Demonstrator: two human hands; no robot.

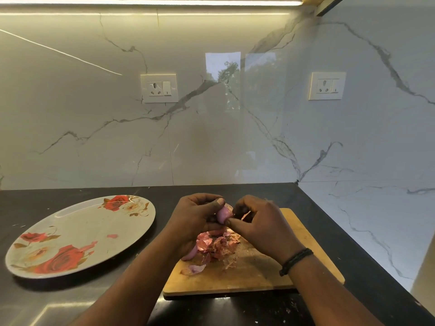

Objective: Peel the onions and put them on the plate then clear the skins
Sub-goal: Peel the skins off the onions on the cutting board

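A small pink onion point(223, 214) is held up over the wooden cutting board point(254, 276). My left hand point(196, 217) grips it from the left, thumb on top. My right hand point(260, 224) pinches at its right side with fingertips. Below the hands a heap of papery pink skins point(217, 244) lies on the board, with another onion point(191, 254) partly hidden under my left wrist and a loose piece of skin point(194, 269) nearer the front. The rose-patterned plate point(70, 231) sits to the left on the black counter, holding only a small pink scrap point(112, 236).
The black counter point(341, 231) ends at a marble wall behind and on the right. Two wall sockets point(159, 88) point(327, 85) are set in the back wall. Small skin flakes speckle the counter's front edge.
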